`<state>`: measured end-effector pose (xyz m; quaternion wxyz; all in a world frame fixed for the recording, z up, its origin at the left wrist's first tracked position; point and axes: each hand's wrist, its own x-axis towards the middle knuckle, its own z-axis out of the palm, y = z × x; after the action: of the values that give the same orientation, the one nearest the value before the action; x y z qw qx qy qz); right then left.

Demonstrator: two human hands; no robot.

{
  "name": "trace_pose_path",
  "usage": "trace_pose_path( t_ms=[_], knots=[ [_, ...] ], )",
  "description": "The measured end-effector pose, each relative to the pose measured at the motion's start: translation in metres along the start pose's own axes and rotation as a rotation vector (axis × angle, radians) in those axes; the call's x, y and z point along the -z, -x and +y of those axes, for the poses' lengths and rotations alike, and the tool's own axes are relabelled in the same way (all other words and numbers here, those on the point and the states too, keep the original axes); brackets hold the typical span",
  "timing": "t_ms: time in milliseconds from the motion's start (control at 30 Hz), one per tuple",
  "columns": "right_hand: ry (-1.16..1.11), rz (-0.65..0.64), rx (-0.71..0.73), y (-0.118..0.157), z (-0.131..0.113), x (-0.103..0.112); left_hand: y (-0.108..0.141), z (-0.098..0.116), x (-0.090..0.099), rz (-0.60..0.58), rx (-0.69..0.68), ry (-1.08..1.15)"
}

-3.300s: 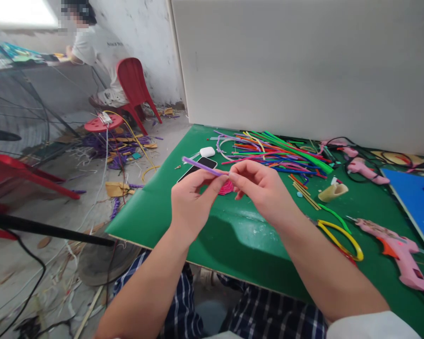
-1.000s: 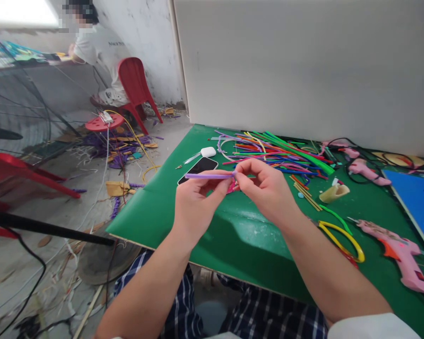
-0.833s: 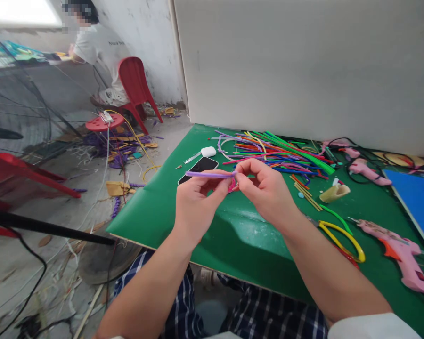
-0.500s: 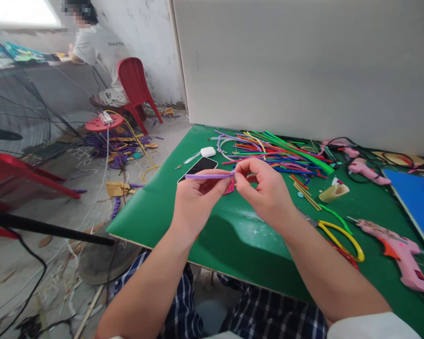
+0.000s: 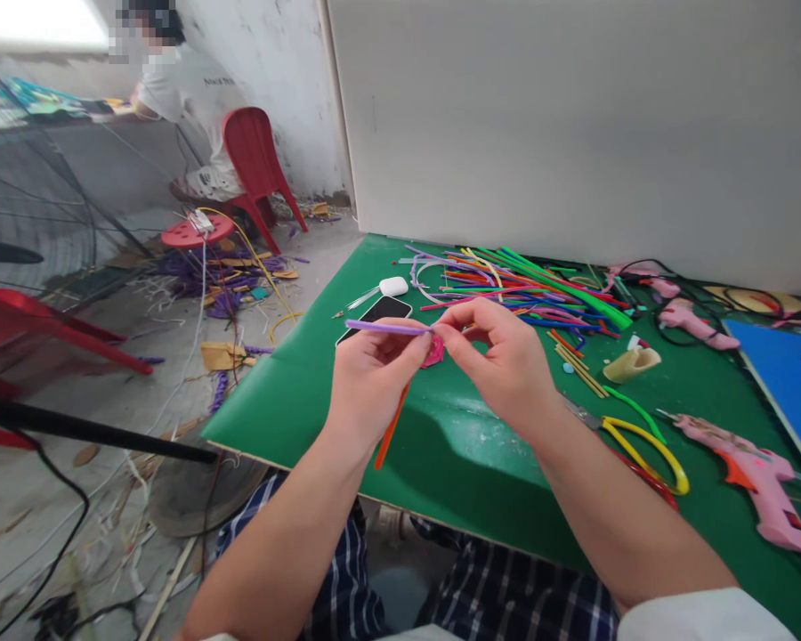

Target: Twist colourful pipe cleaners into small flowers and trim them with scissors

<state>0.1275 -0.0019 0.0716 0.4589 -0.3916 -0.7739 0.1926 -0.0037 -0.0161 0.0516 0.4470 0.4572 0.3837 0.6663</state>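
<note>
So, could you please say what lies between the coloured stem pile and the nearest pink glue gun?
In the head view, a beige tube and a curved green stem lie between the pile and the glue gun.

Is green and a bit shiny, this desk [image 5: 287, 392]. Carries at ten o'clock a dark-screened phone [image 5: 387, 309], partly hidden, with a white case [image 5: 393, 287] near it. Shows past twelve a loose pile of coloured stems [image 5: 534, 292]. Holds toward two-thirty thin sticks [image 5: 582, 367] and a cut tube [image 5: 631, 365]; at three, a blue board [image 5: 778, 378]; toward four, a yellow-and-red-handled tool [image 5: 646, 445] and a pink glue gun [image 5: 761, 470].
</note>
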Motion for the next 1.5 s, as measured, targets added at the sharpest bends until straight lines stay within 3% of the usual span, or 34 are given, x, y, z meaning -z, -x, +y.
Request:
trace_pose_path(
  t_ms=[133, 233, 400, 533, 833, 967, 1100, 1267, 1400, 1500],
  knots=[
    [0.15, 0.223, 0.209, 0.004, 0.005, -0.016, 0.002, -0.003, -0.006, 0.033, 0.2, 0.259],
    [0.105, 0.294, 0.184, 0.006, 0.007, -0.023, 0.003, -0.005, -0.007, 0.045, 0.268, 0.333],
    [-0.128, 0.196, -0.099, 0.002, 0.005, -0.018, -0.002, -0.005, -0.002, 0.036, 0.169, 0.188],
    [-0.296, 0.052, -0.243, -0.003, 0.007, -0.01, -0.005, -0.001, 0.002, 0.049, 0.12, 0.072],
    [-0.29, -0.131, -0.251, -0.009, 0.006, 0.007, -0.003, 0.001, 0.002, 0.021, 0.032, -0.192],
    [-0.306, -0.068, -0.291, -0.007, 0.003, 0.0, 0.001, -0.003, -0.002, 0.086, -0.05, -0.228],
    [-0.489, 0.023, -0.376, -0.002, 0.004, -0.015, 0.006, -0.01, -0.008, 0.186, -0.138, -0.197],
    [-0.652, 0.094, -0.42, 0.002, 0.008, -0.027, 0.007, -0.019, -0.014, 0.243, -0.15, -0.118],
    [-0.597, 0.093, -0.409, 0.0, 0.008, -0.025, 0.003, -0.022, -0.01, 0.213, -0.117, -0.065],
    [-0.436, 0.028, -0.371, -0.003, 0.008, -0.019, -0.002, -0.02, -0.005, 0.119, -0.083, -0.054]
  ],
)
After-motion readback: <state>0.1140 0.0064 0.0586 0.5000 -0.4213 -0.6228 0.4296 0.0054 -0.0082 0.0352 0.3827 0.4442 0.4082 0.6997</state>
